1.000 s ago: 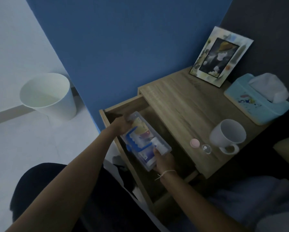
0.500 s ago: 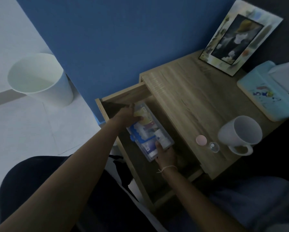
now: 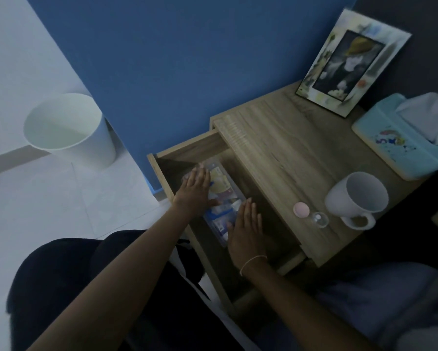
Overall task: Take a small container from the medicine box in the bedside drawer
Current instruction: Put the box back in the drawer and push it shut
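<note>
Both hands lie flat, fingers spread, on the medicine box (image 3: 225, 196) in the drawer (image 3: 187, 150): left hand (image 3: 194, 192) at ten o'clock, right hand (image 3: 245, 230) at four.

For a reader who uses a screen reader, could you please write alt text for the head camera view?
Two bare hands, left hand and right hand, lie flat and open on a clear medicine box inside an open wooden bedside drawer. On the nightstand top stand a white mug, a tissue box and a photo frame.
</note>
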`<state>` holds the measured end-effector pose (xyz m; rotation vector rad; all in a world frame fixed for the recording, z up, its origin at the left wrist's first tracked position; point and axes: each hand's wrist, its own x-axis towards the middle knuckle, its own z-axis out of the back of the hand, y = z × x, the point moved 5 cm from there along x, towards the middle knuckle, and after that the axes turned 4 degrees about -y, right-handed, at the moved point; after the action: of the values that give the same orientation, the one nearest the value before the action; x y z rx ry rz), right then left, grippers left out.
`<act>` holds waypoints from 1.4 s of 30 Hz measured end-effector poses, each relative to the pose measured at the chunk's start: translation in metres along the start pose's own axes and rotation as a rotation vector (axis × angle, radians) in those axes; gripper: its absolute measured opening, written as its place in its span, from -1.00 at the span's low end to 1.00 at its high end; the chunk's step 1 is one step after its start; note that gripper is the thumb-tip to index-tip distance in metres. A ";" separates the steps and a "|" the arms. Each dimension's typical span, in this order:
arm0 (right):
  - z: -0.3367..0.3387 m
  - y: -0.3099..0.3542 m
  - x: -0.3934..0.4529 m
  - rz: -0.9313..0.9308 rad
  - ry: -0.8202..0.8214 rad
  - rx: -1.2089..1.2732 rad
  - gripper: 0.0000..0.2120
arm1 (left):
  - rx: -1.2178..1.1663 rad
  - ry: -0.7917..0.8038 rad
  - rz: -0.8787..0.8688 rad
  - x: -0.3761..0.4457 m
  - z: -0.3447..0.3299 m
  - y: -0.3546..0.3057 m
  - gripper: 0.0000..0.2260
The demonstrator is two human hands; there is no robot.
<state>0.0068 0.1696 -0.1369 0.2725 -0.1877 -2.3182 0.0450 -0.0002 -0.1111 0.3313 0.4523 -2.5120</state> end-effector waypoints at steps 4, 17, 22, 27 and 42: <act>-0.004 0.001 0.000 -0.002 0.033 -0.027 -0.37 | 0.015 0.005 0.002 -0.005 0.002 0.001 -0.15; 0.098 0.016 0.121 0.296 -0.192 -0.003 -0.47 | -0.184 -0.520 0.348 -0.041 0.036 0.030 -0.39; 0.092 -0.008 0.169 0.271 -0.125 -0.127 -0.47 | -0.297 -0.549 0.453 -0.038 0.023 0.045 -0.40; 0.082 -0.013 0.179 0.300 -0.137 -0.097 -0.36 | -0.432 -0.628 0.425 -0.032 0.017 0.048 -0.43; 0.079 -0.016 0.180 0.326 -0.167 -0.090 -0.46 | -1.110 -0.641 0.377 -0.001 0.020 0.028 -0.53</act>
<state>-0.1460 0.0541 -0.0891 0.0007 -0.1939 -2.0176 0.0587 -0.0296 -0.0991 -0.7171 1.2343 -1.5406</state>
